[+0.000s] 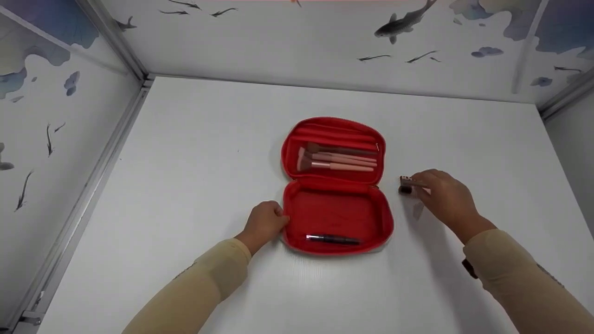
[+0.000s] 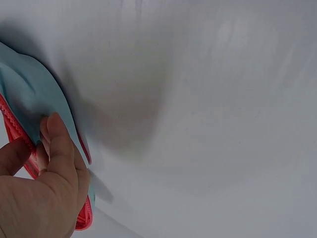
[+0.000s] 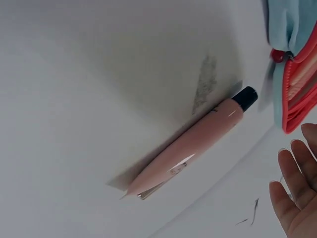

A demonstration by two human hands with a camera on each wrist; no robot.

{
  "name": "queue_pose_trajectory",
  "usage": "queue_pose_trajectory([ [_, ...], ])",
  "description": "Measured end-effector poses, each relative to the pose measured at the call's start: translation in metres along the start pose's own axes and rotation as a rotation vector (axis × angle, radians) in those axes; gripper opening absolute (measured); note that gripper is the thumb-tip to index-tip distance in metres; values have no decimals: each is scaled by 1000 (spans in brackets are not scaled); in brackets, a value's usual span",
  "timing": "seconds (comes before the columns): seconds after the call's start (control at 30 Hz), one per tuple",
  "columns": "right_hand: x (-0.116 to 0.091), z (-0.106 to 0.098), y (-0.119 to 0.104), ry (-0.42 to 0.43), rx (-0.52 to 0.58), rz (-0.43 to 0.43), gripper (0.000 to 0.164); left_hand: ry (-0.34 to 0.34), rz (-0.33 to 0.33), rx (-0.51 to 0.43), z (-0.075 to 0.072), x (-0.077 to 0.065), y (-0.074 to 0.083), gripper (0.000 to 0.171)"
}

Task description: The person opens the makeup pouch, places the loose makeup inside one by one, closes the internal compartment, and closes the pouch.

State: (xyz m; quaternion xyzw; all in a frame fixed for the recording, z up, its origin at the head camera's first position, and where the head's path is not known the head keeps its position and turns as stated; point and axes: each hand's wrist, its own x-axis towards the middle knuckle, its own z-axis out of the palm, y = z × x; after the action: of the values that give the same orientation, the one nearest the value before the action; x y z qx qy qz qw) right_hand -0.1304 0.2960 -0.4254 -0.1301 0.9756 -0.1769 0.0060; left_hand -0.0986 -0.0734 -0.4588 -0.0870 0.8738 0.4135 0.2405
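Note:
An unzipped makeup case (image 1: 336,208), red inside and light blue outside, lies spread on the white table. At its left rim, my left hand (image 1: 264,222) pinches the zipper edge; in the left wrist view that hand (image 2: 52,183) has thumb and fingers on either side of the edge. To the right of the case, my right hand (image 1: 443,195) holds an eyebrow brush with a comb (image 1: 406,185) at its fingertips. In the right wrist view only part of that hand (image 3: 302,188) shows, and the brush is out of sight.
Several makeup brushes (image 1: 343,160) sit in the lid's holder. A dark slim tube (image 1: 333,239) lies in the lower half of the case. A pink tube with a black end (image 3: 188,148) lies on the table near my right forearm. Printed walls (image 1: 278,46) border the table.

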Motion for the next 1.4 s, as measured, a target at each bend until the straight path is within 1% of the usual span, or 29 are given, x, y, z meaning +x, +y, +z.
queue_pose_trajectory([
  [0.07,0,-1,6,-37,-16,42,27,0,2,1,0,0,0,16],
  [0.13,0,-1,12,-53,-28,56,27,2,6,3,0,0,0,17],
  [0.33,0,0,22,-106,-56,49,30,9,10,14,0,0,0,18],
  [0.5,1,2,27,-156,-82,57,30,0,17,7,0,-1,-1,17],
  [0.7,0,4,33,-218,-129,74,38,-5,19,-2,-1,-2,-1,16],
  [0.83,1,5,37,-252,-134,95,42,1,21,8,0,-2,0,17],
  [0.9,1,5,39,-249,-137,86,42,2,18,9,0,-2,0,17],
  [1.1,1,8,45,-192,-202,-14,29,-7,1,-1,1,-1,-1,15],
  [1.3,2,11,49,-227,-207,2,23,-9,4,-4,1,0,-1,15],
  [1.4,3,12,49,-230,-201,-1,21,-2,14,0,1,0,-2,16],
])
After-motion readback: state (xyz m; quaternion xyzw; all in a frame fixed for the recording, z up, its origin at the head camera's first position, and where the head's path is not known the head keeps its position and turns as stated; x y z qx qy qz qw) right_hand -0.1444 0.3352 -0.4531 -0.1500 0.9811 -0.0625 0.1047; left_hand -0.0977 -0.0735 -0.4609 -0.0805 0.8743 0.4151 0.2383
